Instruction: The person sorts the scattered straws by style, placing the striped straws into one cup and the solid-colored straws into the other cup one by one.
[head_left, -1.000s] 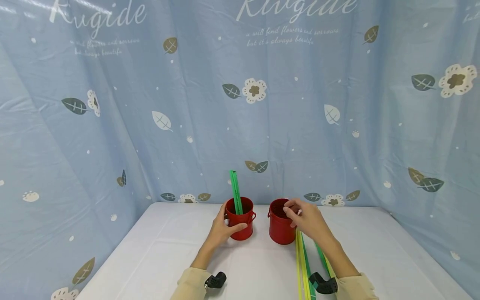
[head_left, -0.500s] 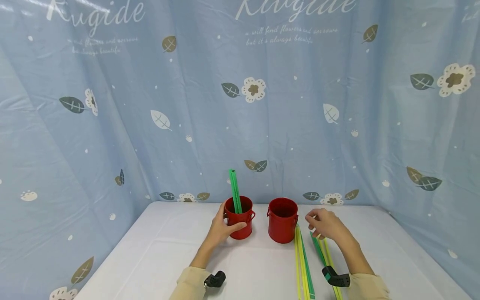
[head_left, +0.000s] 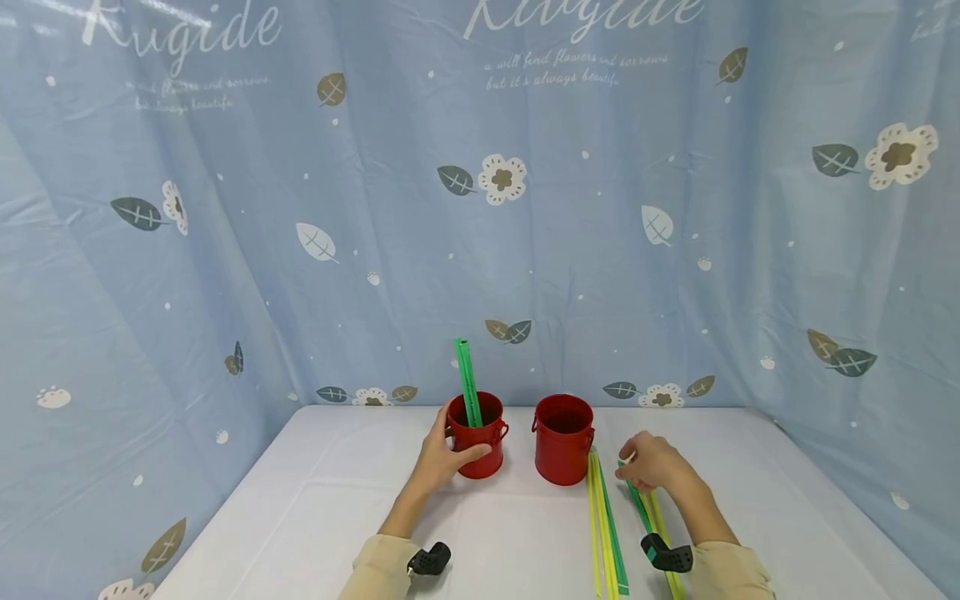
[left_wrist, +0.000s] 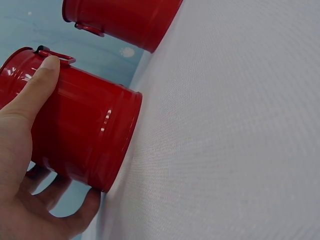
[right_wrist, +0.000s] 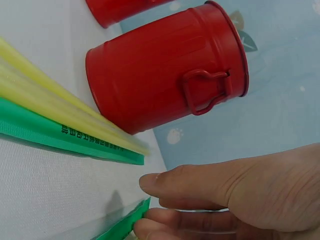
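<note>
My left hand (head_left: 442, 454) grips the left small red metal bucket (head_left: 480, 457), its thumb across the front near the handle and its fingers round the far side. Long green printed packets (head_left: 468, 383) stand upright in that bucket, leaning slightly left. My right hand (head_left: 658, 463) is low over the table at the far end of the right-hand bundle. In the right wrist view its fingers are at the tip of a green packet (right_wrist: 122, 227), with the thumb held apart above it. Long yellow strips (head_left: 658, 521) lie in the same bundle, partly hidden by the hand.
A second red bucket (head_left: 564, 446), with no packets showing above its rim, stands between the hands. Just right of it, long yellow strips (head_left: 602, 525) and a green packet (head_left: 615, 533) lie on the white table (head_left: 315, 517). A blue patterned curtain (head_left: 405, 208) hangs behind.
My right hand has moved from the rim of the right bucket to the right and down to the end of the right-hand bundle. My left hand has stayed on its bucket.
</note>
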